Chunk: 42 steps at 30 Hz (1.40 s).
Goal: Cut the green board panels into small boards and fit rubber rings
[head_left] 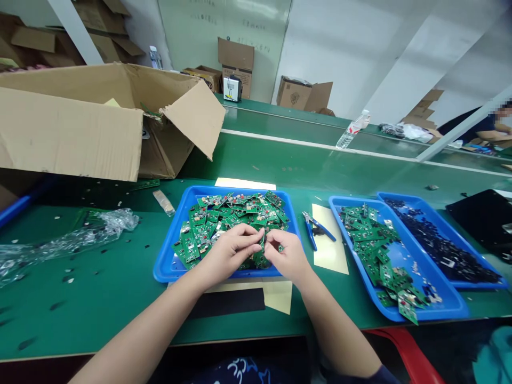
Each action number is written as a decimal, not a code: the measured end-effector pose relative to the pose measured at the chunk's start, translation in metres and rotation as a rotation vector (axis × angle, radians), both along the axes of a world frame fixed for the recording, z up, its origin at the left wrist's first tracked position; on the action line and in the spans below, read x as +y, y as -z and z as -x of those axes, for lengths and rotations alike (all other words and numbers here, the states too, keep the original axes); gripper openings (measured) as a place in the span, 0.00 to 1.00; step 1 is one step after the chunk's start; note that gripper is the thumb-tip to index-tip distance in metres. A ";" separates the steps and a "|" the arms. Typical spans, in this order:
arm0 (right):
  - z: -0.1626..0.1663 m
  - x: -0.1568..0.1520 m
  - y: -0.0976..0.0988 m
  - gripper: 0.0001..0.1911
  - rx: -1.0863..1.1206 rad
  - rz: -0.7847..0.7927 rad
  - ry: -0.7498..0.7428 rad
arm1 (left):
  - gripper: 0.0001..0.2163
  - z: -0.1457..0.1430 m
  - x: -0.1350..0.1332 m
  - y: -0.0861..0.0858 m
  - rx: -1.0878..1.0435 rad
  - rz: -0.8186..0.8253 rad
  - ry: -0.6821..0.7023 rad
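Observation:
Over the near part of a blue tray point(164, 261), my left hand point(230, 248) pinches a small green circuit board point(263, 239), turned nearly edge-on to me. My right hand point(286, 253) is closed at the board's right side, its thumb and fingertips pressed together. Whatever sits between those right fingertips is too small or hidden to make out. Beneath both hands lies a heap of green circuit boards point(212, 224) carrying small red, white and black parts.
Blue-handled cutters point(316, 229) lie on yellow paper point(334, 258) right of the tray. Further right are a second tray point(452, 312) with boards and a third with black parts point(436, 240). A cardboard box point(72, 128) and clear plastic wrap point(100, 226) occupy the left.

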State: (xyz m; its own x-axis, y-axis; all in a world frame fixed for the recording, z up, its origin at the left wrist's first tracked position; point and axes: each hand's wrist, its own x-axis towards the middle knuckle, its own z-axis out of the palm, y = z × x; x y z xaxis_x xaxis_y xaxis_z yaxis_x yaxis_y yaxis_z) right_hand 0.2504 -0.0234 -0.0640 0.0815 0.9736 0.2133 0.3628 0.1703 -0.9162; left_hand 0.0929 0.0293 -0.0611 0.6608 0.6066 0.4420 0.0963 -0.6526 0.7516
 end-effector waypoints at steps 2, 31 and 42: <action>0.001 0.001 0.002 0.09 -0.084 -0.027 0.053 | 0.11 0.000 0.000 0.000 -0.047 0.096 -0.002; 0.006 0.002 0.010 0.24 0.360 -0.321 0.084 | 0.19 -0.011 -0.007 0.000 -0.380 0.865 -0.147; 0.013 -0.003 0.013 0.22 0.153 -0.366 0.136 | 0.13 -0.010 -0.008 0.009 -0.322 0.486 -0.204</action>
